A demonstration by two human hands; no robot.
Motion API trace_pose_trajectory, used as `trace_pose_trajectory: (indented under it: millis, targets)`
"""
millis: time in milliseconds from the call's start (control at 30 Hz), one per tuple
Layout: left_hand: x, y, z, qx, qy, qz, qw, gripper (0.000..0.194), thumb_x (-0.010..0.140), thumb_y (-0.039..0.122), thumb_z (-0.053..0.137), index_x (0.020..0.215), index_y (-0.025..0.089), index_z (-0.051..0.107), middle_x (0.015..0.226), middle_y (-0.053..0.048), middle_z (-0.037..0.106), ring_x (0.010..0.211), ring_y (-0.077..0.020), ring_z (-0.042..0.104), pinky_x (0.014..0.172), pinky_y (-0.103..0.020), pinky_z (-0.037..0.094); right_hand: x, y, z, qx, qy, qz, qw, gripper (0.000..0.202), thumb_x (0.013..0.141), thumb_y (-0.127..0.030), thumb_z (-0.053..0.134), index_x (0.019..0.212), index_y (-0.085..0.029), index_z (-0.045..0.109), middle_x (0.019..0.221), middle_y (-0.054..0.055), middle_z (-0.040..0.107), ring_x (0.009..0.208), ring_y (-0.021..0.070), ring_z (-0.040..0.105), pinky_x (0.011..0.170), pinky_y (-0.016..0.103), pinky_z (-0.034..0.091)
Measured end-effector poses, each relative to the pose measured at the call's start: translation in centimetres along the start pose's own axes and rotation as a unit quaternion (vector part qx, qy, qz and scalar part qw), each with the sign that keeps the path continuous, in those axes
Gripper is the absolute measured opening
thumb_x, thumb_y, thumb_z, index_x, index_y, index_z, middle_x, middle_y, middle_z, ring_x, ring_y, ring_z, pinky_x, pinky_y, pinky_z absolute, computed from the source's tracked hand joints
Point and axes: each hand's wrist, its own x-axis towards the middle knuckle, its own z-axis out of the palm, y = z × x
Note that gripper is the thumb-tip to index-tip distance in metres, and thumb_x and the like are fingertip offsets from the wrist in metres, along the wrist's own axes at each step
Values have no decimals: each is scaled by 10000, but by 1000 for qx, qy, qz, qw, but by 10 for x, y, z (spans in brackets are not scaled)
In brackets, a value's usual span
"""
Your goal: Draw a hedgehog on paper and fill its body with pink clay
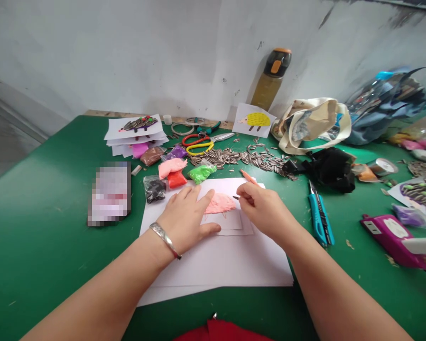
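My left hand (190, 218) lies with its fingers spread on a small white card (230, 222), beside a flattened patch of pink clay (220, 203). Thin drawn lines show just below the clay. In my right hand (257, 203) is a slim tool, its dark tip (235, 197) pointing at the clay's right edge. An orange pencil (247, 177) shows just beyond that hand; whether the hand touches it I cannot tell. Under the card are large white sheets (216, 265). Bags of black (155, 189), red (176, 179), pink (172, 167) and green (201, 172) clay sit behind my left hand.
A blurred rectangular object (110, 194) lies left. Scissors (213, 142), sunflower seeds (227, 156), a hedgehog picture (254, 121) and a bottle (271, 80) are at the back. Right are a blue cutter (319, 215), a black item (332, 170), cloth bag (312, 125) and magenta device (394, 239).
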Motion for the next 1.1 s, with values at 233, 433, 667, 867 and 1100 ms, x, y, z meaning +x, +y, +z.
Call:
trace_pose_trajectory:
  millis: [233, 433, 667, 867, 1100]
  targets:
    - [0, 10, 2, -5, 29, 105, 994, 489, 845, 434, 629, 1280, 233, 530, 1287, -110, 526, 1202, -322, 438, 992, -471, 372, 4, 1, 2, -19, -32, -32, 999, 288, 875, -106, 401, 791, -216, 654, 742, -1, 678, 864, 180, 668, 965, 364, 445]
    - [5, 8, 11, 14, 8, 116, 993, 515, 831, 411, 639, 1301, 234, 523, 1291, -111, 512, 1160, -323, 447, 943, -463, 392, 8, 4, 12, -4, -42, -31, 999, 259, 893, -119, 402, 781, -212, 617, 761, -7, 656, 807, 171, 634, 1051, 447, 369]
    - [2, 8, 13, 9, -13, 104, 994, 594, 830, 426, 632, 1369, 242, 464, 1395, -124, 450, 1258, -343, 385, 1021, -498, 333, -4, 20, 13, 48, -40, -82, 995, 176, 889, -119, 470, 832, -207, 612, 796, 14, 637, 825, 181, 621, 980, 429, 437]
    - [1, 10, 13, 14, -47, 82, 995, 640, 843, 448, 608, 1426, 271, 411, 1471, -131, 385, 1335, -363, 325, 1066, -539, 283, -3, 28, 10, 61, -70, -113, 989, 147, 886, -106, 507, 851, -199, 616, 816, 12, 642, 817, 168, 614, 872, 371, 491]
    - [1, 11, 15, 31, -56, 75, 995, 652, 856, 461, 590, 1443, 266, 388, 1521, -140, 334, 1392, -373, 259, 1091, -573, 243, 0, 23, 18, -2, -52, -132, 990, 178, 918, -140, 467, 842, -171, 625, 827, 64, 619, 823, 197, 583, 741, 361, 508]
